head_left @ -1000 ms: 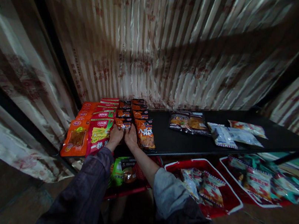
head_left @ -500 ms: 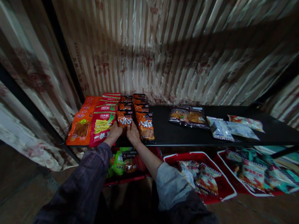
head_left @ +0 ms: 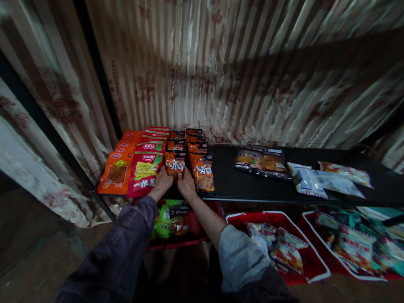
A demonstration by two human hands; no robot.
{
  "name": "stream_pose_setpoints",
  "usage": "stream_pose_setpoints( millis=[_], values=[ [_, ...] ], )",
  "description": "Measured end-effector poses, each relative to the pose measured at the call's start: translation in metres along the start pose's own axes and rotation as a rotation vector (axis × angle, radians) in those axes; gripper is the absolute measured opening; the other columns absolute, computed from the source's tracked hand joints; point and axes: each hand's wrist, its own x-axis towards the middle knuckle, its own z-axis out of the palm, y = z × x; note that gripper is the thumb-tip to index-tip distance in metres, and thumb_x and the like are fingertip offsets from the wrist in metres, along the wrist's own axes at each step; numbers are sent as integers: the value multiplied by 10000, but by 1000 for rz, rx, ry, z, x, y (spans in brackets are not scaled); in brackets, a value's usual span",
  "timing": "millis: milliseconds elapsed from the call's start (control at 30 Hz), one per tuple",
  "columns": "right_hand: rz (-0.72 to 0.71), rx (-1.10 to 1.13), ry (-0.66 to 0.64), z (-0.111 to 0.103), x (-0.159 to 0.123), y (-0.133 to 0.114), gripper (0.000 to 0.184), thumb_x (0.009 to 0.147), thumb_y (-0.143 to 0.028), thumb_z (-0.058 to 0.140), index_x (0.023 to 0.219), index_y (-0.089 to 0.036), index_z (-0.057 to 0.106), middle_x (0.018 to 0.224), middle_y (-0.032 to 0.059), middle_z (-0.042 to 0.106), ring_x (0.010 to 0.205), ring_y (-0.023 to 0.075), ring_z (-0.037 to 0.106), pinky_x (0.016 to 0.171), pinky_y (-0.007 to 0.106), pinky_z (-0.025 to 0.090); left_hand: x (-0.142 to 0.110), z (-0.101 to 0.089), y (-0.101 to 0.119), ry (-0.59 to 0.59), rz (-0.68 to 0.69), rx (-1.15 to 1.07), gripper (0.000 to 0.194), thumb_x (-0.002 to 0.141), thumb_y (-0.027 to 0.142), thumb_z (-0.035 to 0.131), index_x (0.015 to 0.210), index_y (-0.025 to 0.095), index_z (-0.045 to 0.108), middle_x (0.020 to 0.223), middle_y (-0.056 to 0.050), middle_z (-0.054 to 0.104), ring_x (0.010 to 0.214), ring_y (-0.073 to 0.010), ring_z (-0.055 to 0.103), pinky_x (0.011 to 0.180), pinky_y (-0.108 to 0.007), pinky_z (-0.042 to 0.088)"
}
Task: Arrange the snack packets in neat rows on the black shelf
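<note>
An orange and black snack bag [head_left: 175,161] stands tilted back at the front of its row on the black shelf. My left hand [head_left: 163,183] grips its lower left corner, and my right hand [head_left: 186,183] has the lower right one, fingers closed and partly hidden. Close by on the right is a matching front bag [head_left: 202,172], with more of its kind lined up behind. To the left of my left hand stand red snack bags [head_left: 144,176] with green tops. Orange snack bags [head_left: 117,172] fill the far left end.
Dark snack packs [head_left: 263,161] and white packs [head_left: 309,181] lie farther right on the black shelf [head_left: 220,182]. Below its front edge are two red baskets of snack bags, one nearer [head_left: 319,278] and one farther right [head_left: 367,276]. Another basket [head_left: 176,246] holds green packs beneath my forearms.
The camera has turned slightly left, so the whole scene sits farther right. Both hands stay at the lower corners of the same snack bag.
</note>
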Motion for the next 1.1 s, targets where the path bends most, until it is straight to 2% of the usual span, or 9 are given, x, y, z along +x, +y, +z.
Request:
stream_pose_setpoints(
  millis=[133, 233, 333, 400, 467, 567, 700, 900, 1100],
  values=[
    [-42, -15, 58, 4, -8, 0, 572, 841, -209, 381, 1399, -90, 337, 1393, 163, 434, 1350, 255, 320, 1121, 461, 247, -11, -3, 1, 56, 59, 0, 456, 774, 97, 479, 1229, 120, 500, 1152, -154, 643, 1119, -213, 583, 953, -302, 427],
    [-194, -33, 66, 8, -23, -8, 590, 852, -213, 353, 1420, -71, 283, 1471, 161, 318, 1406, 234, 186, 1140, 462, 204, -21, -9, -7, 178, 175, 19, 498, 780, 78, 428, 1275, 108, 481, 1304, -156, 546, 1248, -202, 478, 1049, -323, 363],
    [-344, -47, -12, 15, -41, -22, 582, 860, -206, 334, 1423, -71, 280, 1504, 154, 257, 1417, 207, 148, 1145, 442, 202, -32, -15, -30, 343, 244, 94, 526, 787, 91, 410, 1308, 116, 471, 1438, -139, 405, 1392, -223, 249, 1132, -404, 248],
    [-389, -55, -85, 20, -50, -32, 572, 860, -198, 332, 1419, -82, 298, 1504, 148, 262, 1411, 199, 175, 1142, 430, 217, -39, -18, -50, 439, 190, 191, 519, 805, 132, 417, 1320, 94, 462, 1481, -160, 323, 1424, -265, 120, 1145, -477, 181],
    [-398, -57, -148, 26, -54, -41, 571, 855, -183, 337, 1419, -98, 308, 1493, 141, 290, 1401, 195, 212, 1134, 421, 242, -45, -21, -68, 485, 167, 285, 522, 833, 186, 417, 1343, 77, 437, 1499, -179, 270, 1427, -290, 60, 1142, -509, 151],
    [-361, -57, -202, 35, -52, -52, 585, 837, -160, 361, 1418, -110, 315, 1474, 137, 332, 1393, 201, 239, 1120, 420, 277, -50, -23, -87, 496, 130, 365, 523, 871, 252, 396, 1369, 92, 413, 1500, -193, 260, 1423, -308, 70, 1127, -533, 156],
    [-251, -79, -219, 44, -43, -62, 557, 848, -157, 369, 1398, -75, 346, 1440, 157, 381, 1387, 211, 255, 1123, 405, 272, -50, -20, -99, 489, 79, 401, 522, 902, 318, 363, 1376, 104, 410, 1483, -223, 277, 1410, -331, 138, 1106, -555, 176],
    [-181, -123, -234, 57, -39, -69, 566, 853, -196, 409, 1397, -56, 346, 1441, 172, 376, 1362, 231, 311, 1108, 374, 302, -46, -17, -107, 467, 114, 416, 526, 904, 310, 356, 1381, 92, 397, 1472, -252, 277, 1383, -341, 231, 1094, -548, 205],
    [-161, -135, -150, 69, -39, -65, 562, 846, -226, 435, 1390, -97, 379, 1428, 150, 397, 1347, 244, 325, 1116, 403, 283, -41, -18, -107, 454, 125, 378, 523, 897, 263, 350, 1384, 75, 384, 1469, -263, 275, 1356, -340, 294, 1079, -536, 252]
  ],
)
